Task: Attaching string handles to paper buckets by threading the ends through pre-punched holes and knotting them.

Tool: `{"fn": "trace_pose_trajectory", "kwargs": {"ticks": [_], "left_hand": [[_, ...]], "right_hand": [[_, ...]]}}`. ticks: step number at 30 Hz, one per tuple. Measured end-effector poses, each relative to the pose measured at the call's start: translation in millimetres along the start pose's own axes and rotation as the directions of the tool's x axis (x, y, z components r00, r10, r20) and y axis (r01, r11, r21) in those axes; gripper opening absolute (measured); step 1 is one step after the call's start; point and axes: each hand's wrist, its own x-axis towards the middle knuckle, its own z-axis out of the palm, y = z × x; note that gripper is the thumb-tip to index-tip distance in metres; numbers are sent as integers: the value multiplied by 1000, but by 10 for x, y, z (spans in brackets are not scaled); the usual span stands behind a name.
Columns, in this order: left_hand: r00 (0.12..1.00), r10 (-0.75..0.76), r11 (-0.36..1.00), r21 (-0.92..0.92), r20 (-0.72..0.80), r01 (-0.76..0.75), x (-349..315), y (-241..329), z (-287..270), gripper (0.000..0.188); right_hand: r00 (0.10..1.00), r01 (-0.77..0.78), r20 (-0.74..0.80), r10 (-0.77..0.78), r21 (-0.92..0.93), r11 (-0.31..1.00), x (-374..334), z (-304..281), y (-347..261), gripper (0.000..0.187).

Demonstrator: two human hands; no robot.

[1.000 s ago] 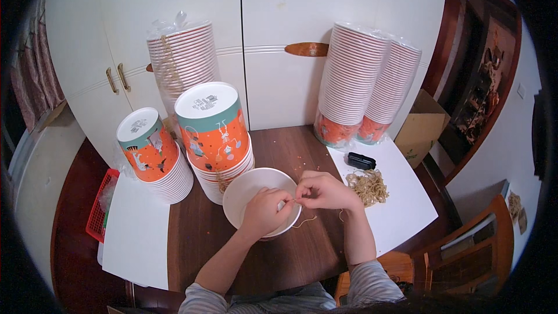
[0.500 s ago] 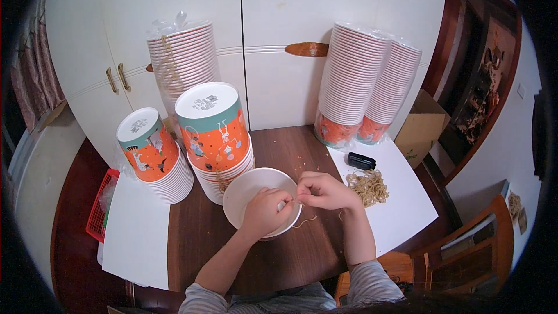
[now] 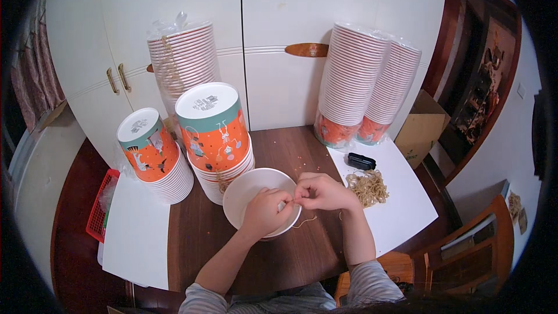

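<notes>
"What are the hands doing?"

"Left hand (image 3: 267,212) and right hand (image 3: 324,191) meet over the right side of the white bucket (image 3: 241,189), fingers curled in, thumbs and fingertips brought close together. From here I can't tell how tightly the tips are closed, or on what; it's too small."

"And the bucket?"

"On the dark middle of the bench (image 3: 314,261), mouth up, between the forearms. A thin string (image 3: 305,221) lies just beside it, on the right."

"What's past that?"

"Beyond the right forearm, a tan string heap (image 3: 369,189) on the bench's white part, with a black case (image 3: 361,161) just behind it. Left of the bucket is a large orange stack (image 3: 212,139), upside down, and next to it a smaller stack (image 3: 151,154), also inverted."

"At the back?"

"Three bagged stacks: one on the left (image 3: 186,61), a pair on the right (image 3: 354,75), all against the white cupboard (image 3: 285,0). There's a red basket (image 3: 102,206) off the left edge and a wooden chair (image 3: 494,250) at the lower right."
</notes>
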Motion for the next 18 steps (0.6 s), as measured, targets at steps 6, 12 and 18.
{"fn": "trace_pose_trajectory", "kwargs": {"ticks": [6, 12, 18], "left_hand": [[1000, -1, 1000, 1, -1, 1, 10, 40, -18, 11], [1000, -10, 1000, -1, 6, 10, 9, 24, -8, 12], [1000, 13, 1000, 5, -4, -13, 3, -24, 5, 12]], "right_hand": [[999, 46, -26, -44, 68, 997, -20, -13, 109, 12], [998, 62, 21, -66, 138, 988, -46, -11, 125, 23], [975, -143, 191, 111, 159, 977, -12, -5, 55, 26]]}}
